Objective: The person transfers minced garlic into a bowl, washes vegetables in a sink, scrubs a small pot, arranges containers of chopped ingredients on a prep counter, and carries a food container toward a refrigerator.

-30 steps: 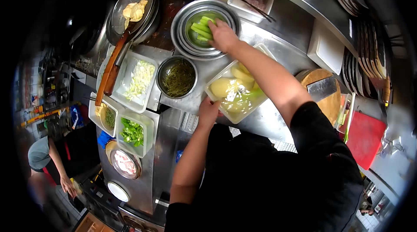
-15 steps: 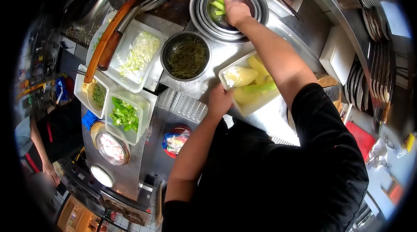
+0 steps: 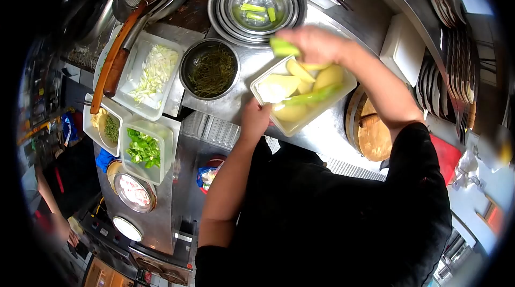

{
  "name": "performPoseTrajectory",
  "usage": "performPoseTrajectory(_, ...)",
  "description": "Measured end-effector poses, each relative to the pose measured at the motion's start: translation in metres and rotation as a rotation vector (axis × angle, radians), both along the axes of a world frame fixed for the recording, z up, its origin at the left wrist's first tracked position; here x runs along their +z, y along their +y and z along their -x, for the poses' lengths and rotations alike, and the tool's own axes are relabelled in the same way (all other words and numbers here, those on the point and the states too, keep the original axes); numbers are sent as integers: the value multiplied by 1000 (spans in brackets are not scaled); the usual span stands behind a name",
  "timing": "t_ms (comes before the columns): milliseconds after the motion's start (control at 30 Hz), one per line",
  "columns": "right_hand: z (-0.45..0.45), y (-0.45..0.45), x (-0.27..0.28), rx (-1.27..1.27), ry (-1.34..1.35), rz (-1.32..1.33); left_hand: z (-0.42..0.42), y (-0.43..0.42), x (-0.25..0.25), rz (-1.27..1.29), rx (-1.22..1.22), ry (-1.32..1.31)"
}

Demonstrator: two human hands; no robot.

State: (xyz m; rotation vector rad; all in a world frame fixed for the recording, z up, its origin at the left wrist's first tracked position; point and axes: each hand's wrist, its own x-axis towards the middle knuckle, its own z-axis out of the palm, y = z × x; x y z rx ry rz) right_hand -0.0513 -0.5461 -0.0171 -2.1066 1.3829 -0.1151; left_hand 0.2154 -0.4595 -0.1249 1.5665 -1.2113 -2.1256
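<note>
My right hand [image 3: 311, 45], a little blurred, is closed on pale green vegetable pieces [image 3: 284, 47] above the upper edge of a clear plastic container [image 3: 294, 129]. That container holds yellow peeled vegetables [image 3: 328, 77] and a long green piece [image 3: 316, 95] in liquid. My left hand [image 3: 255, 119] grips its lower left edge. Beyond my right hand, nested steel bowls [image 3: 215, 5] hold a few green pieces [image 3: 252, 7] in the innermost one. To the left of the container is a steel bowl of dark green strands [image 3: 210, 71].
Tubs of shredded vegetable [image 3: 155, 75] and chopped greens [image 3: 144, 148] stand at left, beneath the wooden handles of strainers [image 3: 119, 53]. At right are a round wooden block [image 3: 374, 134], a red board [image 3: 445, 157] and stacked plates [image 3: 458, 72]. Another person's arm [image 3: 51, 195] shows far left.
My right hand has come out of the nested bowls with green pieces, moving toward the container. Fewer pieces lie in the bowl. My left hand stays at the container's edge.
</note>
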Motion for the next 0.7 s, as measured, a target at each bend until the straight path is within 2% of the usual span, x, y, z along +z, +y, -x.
performPoseTrajectory(33,-3,17,2,38,91,-148,-1,2,-3,-4,8,10)
performPoseTrajectory(133,4,55,-5,183,242,-191,0,2,-3,-21,27,31)
performPoseTrajectory(233,20,73,-36,123,210,-69,2,2,2,-24,38,22)
performPoseTrajectory(367,18,69,-15,167,270,50,2,3,-4,14,38,-16)
performPoseTrajectory(467,2,43,16,75,209,46,1,1,-2,20,-3,-38)
performPoseTrajectory(500,0,32,9,-25,131,99,1,0,-2,22,-25,-44)
performPoseTrajectory(567,-5,-3,-10,-213,172,248,0,2,-5,23,-7,-29)
performPoseTrajectory(633,-15,-42,-26,-416,326,149,0,6,-12,22,24,-4)
performPoseTrajectory(700,-25,-75,-41,-466,376,41,-1,8,-18,22,73,26)
